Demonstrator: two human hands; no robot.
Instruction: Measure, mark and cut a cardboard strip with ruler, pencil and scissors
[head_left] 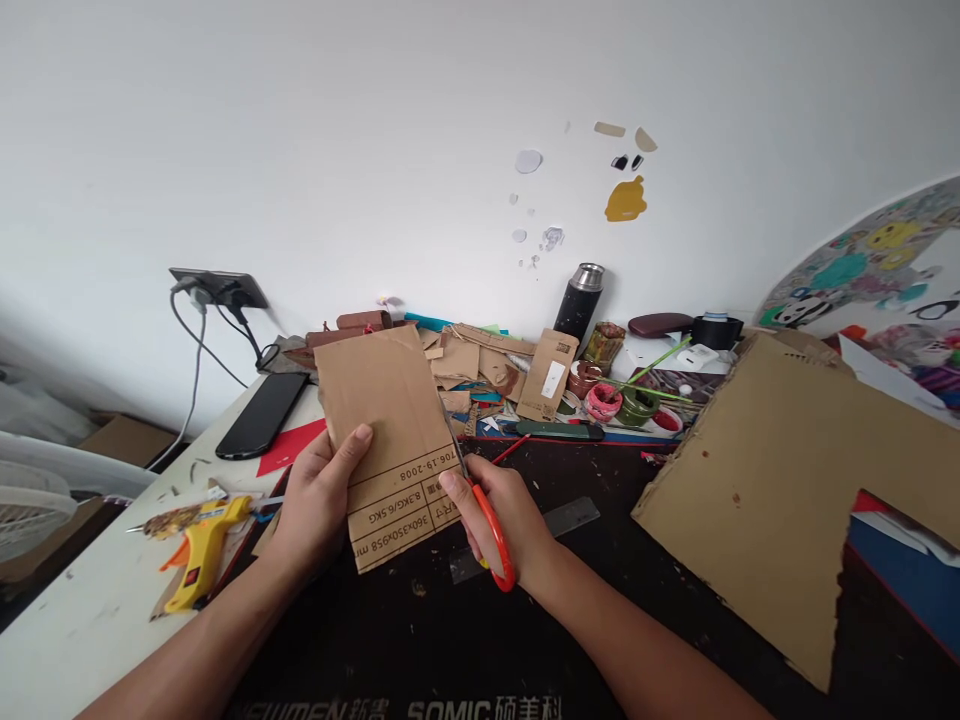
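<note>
A brown cardboard piece (386, 400) with printed text along its lower part is held up over the dark mat. My left hand (322, 490) grips its left edge, thumb on the front and fingers behind. In my right hand (502, 505) are scissors (495, 545) with orange-red handles, fingers closed round them. Their blades lie along the right edge of the cardboard, partly hidden by it. A clear ruler (574, 516) lies on the mat beneath and beyond my right hand.
A yellow glue gun (206, 550) and black phone (262, 415) lie at the left. Cardboard scraps (457, 360), paint jars (604, 402), a green cutter (559, 430) and a black flask (580, 305) line the back. A large cardboard sheet (757, 480) lies right.
</note>
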